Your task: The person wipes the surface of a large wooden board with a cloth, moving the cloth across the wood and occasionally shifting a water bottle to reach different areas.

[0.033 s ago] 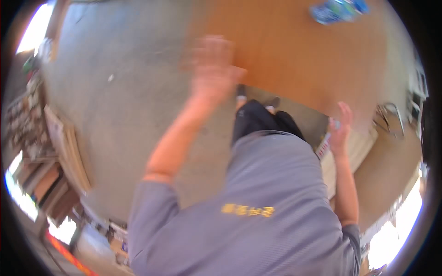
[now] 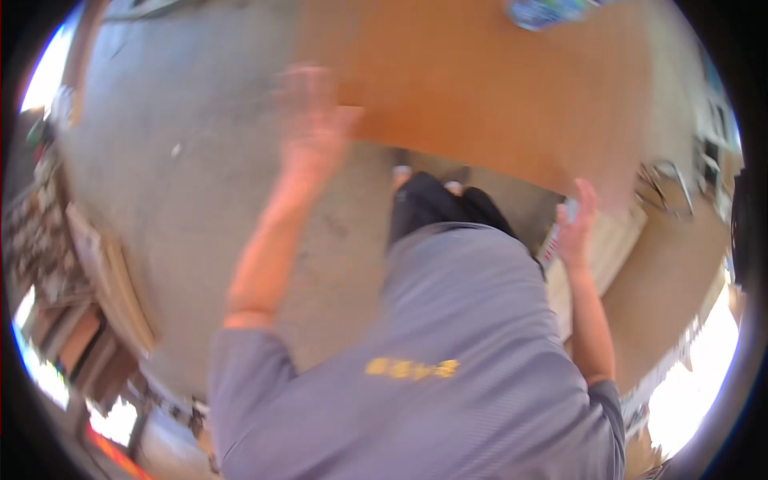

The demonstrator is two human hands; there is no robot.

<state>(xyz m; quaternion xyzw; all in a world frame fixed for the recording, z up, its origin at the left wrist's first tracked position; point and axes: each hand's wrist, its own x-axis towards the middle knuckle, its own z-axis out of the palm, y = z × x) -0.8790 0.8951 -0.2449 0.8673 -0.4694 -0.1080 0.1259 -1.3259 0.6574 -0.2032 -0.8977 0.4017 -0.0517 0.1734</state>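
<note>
A brown board is filling the upper centre; I'm holding the left hand spread beside its left corner and the right hand half-curled near its right, apparently matching its width; whether the right is gripping, I can't tell.
</note>
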